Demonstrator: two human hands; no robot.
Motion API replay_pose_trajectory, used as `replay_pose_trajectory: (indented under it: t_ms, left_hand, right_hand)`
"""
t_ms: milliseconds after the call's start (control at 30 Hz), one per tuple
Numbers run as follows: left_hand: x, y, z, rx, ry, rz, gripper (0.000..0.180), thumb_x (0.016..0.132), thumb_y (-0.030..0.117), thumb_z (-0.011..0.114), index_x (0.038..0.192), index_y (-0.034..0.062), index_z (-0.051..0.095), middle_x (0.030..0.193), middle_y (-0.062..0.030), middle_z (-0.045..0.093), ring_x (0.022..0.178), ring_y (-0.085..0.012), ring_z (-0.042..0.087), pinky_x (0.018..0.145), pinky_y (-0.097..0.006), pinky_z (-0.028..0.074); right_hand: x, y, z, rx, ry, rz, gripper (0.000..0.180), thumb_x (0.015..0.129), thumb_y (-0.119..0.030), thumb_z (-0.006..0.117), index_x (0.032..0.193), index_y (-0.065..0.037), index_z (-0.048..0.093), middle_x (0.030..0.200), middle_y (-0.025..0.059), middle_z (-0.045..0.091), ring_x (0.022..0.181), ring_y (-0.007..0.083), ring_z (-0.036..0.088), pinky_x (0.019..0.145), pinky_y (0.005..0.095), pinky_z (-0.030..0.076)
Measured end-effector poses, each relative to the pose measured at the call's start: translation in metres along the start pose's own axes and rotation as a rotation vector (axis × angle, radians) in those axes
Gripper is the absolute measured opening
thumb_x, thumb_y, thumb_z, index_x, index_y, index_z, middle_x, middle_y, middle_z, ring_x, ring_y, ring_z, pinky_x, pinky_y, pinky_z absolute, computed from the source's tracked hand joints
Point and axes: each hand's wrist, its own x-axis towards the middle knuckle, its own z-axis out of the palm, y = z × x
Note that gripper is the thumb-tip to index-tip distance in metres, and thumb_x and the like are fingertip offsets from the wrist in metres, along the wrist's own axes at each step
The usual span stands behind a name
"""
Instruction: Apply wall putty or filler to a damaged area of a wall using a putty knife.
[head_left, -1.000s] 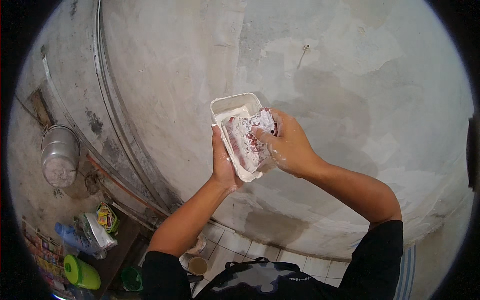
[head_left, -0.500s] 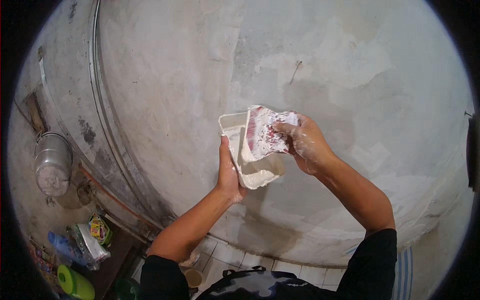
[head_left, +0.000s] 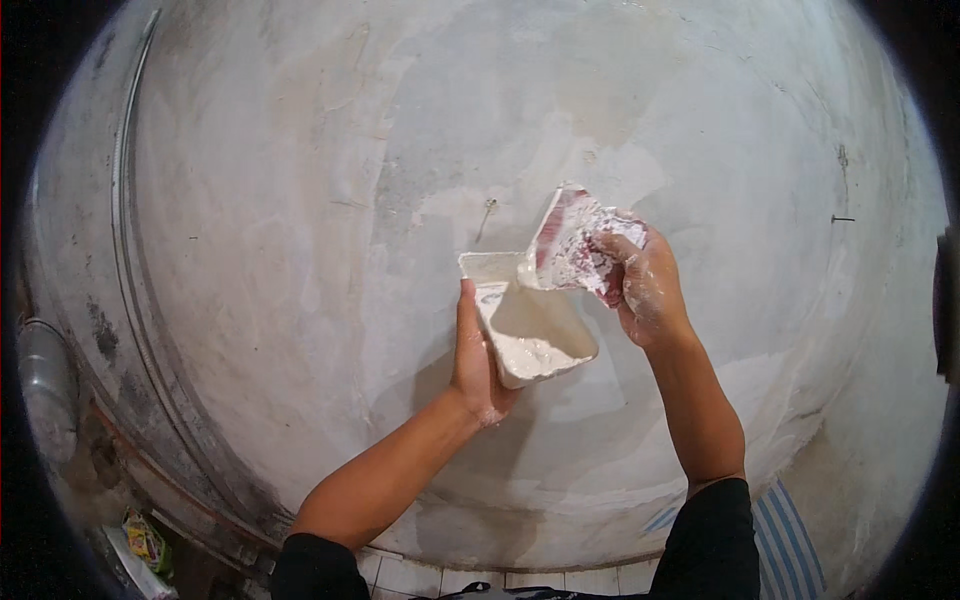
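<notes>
My left hand grips a white rectangular plastic tub from its left side and below, thumb up along the wall. Wet whitish putty lies in the lower part of the tub. In my right hand is a wide red putty spreader, pinched by its narrower end and smeared with white putty. Its broad edge is at the tub's upper right rim; whether it touches the rim I cannot tell. White putty also coats the fingers of my right hand.
A grey plastered wall with lighter patches stands in front of me. Nails stick out of it. A metal container hangs at the left beside a pipe. White floor tiles and blue-striped cloth show below.
The spreader has come up and right out of the tub's opening to its upper rim. My view has swung to the right along the wall, and the tub sits slightly further right.
</notes>
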Motion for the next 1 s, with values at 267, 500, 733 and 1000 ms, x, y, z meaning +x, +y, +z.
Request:
replay_pose_trajectory:
  t_ms: [267, 500, 733, 1000]
  left_hand:
    - [0.021, -0.012, 0.018, -0.096, -0.108, -0.047, 0.083, 0.094, 0.079, 0.032, 0.148, 0.0169, 0.043, 0.140, -0.0063, 0.055, 0.126, -0.0256, 0.057, 0.106, -0.045, 0.048]
    - [0.029, -0.014, 0.027, -0.110, -0.117, -0.061, 0.085, 0.092, 0.081, 0.035, 0.148, 0.0171, 0.043, 0.141, -0.0057, 0.053, 0.127, -0.0256, 0.056, 0.105, -0.044, 0.048]
    - [0.036, -0.017, 0.025, -0.076, -0.036, -0.060, 0.086, 0.091, 0.082, 0.036, 0.148, 0.0178, 0.043, 0.141, -0.0048, 0.053, 0.127, -0.0254, 0.055, 0.106, -0.043, 0.047]
    - [0.000, 0.001, -0.017, -0.138, 0.017, 0.007, 0.078, 0.094, 0.077, 0.041, 0.143, 0.0165, 0.048, 0.136, -0.0059, 0.058, 0.123, -0.0271, 0.059, 0.103, -0.047, 0.050]
  right_hand:
    - [-0.010, -0.013, -0.036, -0.167, 0.069, -0.013, 0.018, 0.095, -0.008, 0.061, 0.107, 0.005, 0.058, 0.081, 0.0082, 0.065, 0.057, 0.0117, 0.059, 0.044, 0.0271, 0.043]
    - [0.007, -0.016, -0.029, 0.227, 0.190, -0.055, 0.013, 0.099, -0.008, 0.057, 0.102, 0.004, 0.060, 0.088, 0.0082, 0.066, 0.067, 0.0153, 0.063, 0.060, 0.0327, 0.052]
    - [0.066, -0.011, -0.014, -0.287, 0.245, -0.743, 0.016, 0.099, -0.010, 0.060, 0.105, 0.003, 0.065, 0.077, 0.0084, 0.065, 0.061, 0.0192, 0.060, 0.054, 0.0341, 0.048]
    - [0.081, 0.060, -0.028, -1.711, 0.087, -1.341, 0.041, 0.085, -0.009, 0.069, 0.126, -0.006, 0.068, 0.124, 0.0145, 0.070, 0.117, 0.0291, 0.067, 0.093, 0.0403, 0.056]
